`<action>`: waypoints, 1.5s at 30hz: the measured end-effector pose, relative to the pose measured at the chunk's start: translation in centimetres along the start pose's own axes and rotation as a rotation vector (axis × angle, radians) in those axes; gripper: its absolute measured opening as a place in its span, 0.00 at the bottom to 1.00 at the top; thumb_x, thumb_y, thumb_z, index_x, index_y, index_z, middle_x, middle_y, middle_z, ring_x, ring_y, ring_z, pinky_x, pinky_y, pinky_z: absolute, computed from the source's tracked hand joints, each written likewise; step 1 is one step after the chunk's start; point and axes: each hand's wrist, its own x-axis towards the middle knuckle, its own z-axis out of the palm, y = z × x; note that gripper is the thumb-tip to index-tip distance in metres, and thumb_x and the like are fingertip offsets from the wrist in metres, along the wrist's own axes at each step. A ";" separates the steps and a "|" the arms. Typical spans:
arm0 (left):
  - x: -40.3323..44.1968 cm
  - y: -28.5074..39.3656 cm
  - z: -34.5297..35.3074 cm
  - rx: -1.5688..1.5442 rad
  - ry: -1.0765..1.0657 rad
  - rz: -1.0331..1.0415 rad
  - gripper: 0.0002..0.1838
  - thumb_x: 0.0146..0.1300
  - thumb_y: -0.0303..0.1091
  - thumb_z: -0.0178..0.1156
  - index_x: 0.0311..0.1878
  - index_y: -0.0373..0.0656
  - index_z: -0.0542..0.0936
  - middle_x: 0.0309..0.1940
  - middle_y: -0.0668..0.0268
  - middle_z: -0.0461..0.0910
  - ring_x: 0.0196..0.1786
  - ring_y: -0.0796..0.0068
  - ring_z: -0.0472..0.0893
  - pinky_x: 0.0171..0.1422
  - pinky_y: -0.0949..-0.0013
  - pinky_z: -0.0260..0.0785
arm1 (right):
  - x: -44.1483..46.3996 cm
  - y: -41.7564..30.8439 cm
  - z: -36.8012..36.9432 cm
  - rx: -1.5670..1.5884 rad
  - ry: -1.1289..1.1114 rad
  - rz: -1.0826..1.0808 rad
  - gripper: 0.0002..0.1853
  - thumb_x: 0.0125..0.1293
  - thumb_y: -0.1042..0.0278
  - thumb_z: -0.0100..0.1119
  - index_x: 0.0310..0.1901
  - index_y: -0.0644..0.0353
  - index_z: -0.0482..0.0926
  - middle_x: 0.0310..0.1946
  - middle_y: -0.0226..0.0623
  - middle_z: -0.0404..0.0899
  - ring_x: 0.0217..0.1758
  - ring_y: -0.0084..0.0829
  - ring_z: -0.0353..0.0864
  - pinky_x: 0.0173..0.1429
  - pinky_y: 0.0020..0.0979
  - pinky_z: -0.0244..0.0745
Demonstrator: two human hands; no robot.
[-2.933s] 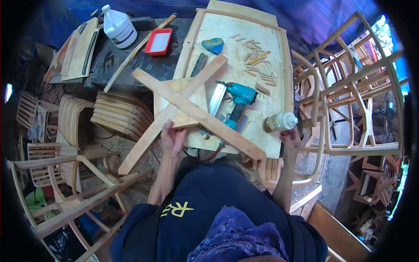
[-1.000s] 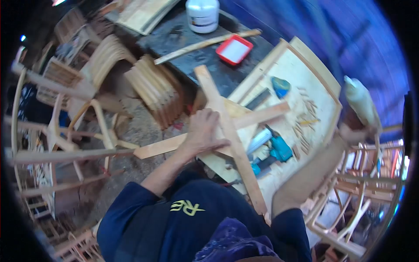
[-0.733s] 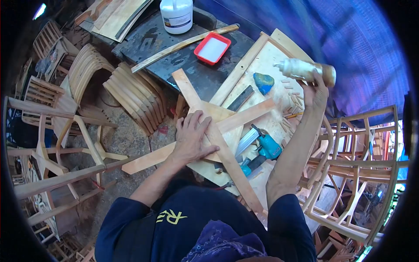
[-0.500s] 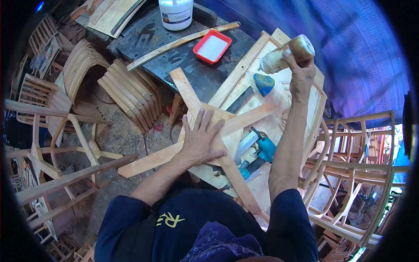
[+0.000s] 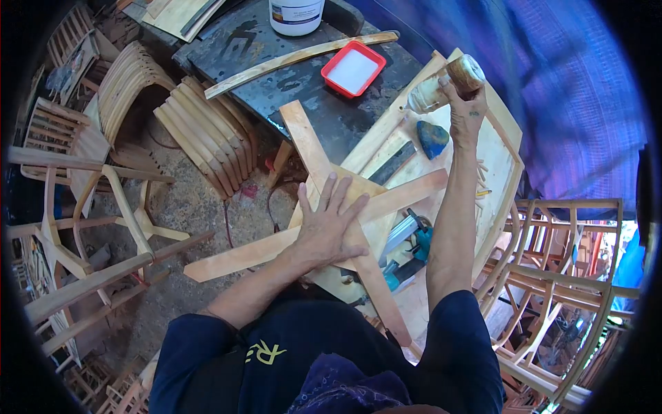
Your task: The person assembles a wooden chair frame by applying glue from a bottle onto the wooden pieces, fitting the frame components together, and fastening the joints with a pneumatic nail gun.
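My left hand lies flat with its fingers spread over the middle of a crossed pair of flat wooden slats. The slats rest on the light wooden panel, and one arm of the cross juts out past its left side. My right hand is raised above the panel's far right part, wrapped round a cloudy plastic bottle. The bottle is tipped nearly on its side, its narrower end towards the left. Beneath it sits a blue, stained lump. A teal power tool lies near the cross, partly covered by a slat.
A black-topped table carries a red tray of white stuff, a long curved wooden strip and a white tub. Stacked curved wooden parts stand at left. Wooden frames crowd the right side.
The view has shifted a little, so the table things appear further right. My right hand has brought the bottle slightly left over the panel. My left hand stays spread on the slats.
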 end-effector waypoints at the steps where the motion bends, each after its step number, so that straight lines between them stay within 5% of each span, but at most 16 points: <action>1: 0.0 -0.1 0.0 0.013 0.013 0.012 0.58 0.47 0.72 0.70 0.79 0.56 0.64 0.82 0.47 0.46 0.84 0.40 0.41 0.71 0.14 0.25 | 0.2 0.4 0.0 -0.018 0.011 -0.003 0.33 0.53 0.64 0.82 0.57 0.66 0.75 0.52 0.41 0.83 0.54 0.31 0.83 0.62 0.33 0.77; 30: 0.4 -0.2 -0.1 0.019 0.032 0.055 0.55 0.51 0.73 0.67 0.78 0.52 0.65 0.81 0.42 0.48 0.82 0.35 0.46 0.69 0.17 0.29 | 0.6 4.0 0.2 0.019 0.027 0.030 0.32 0.55 0.65 0.81 0.58 0.66 0.75 0.51 0.40 0.83 0.53 0.30 0.83 0.61 0.32 0.77; 45: 0.7 0.0 -0.4 -0.065 -0.030 -0.001 0.59 0.45 0.66 0.75 0.80 0.56 0.63 0.83 0.48 0.44 0.85 0.41 0.39 0.70 0.12 0.22 | 0.4 4.5 0.5 0.041 0.032 0.063 0.33 0.54 0.68 0.80 0.59 0.65 0.72 0.53 0.40 0.81 0.55 0.31 0.81 0.63 0.33 0.75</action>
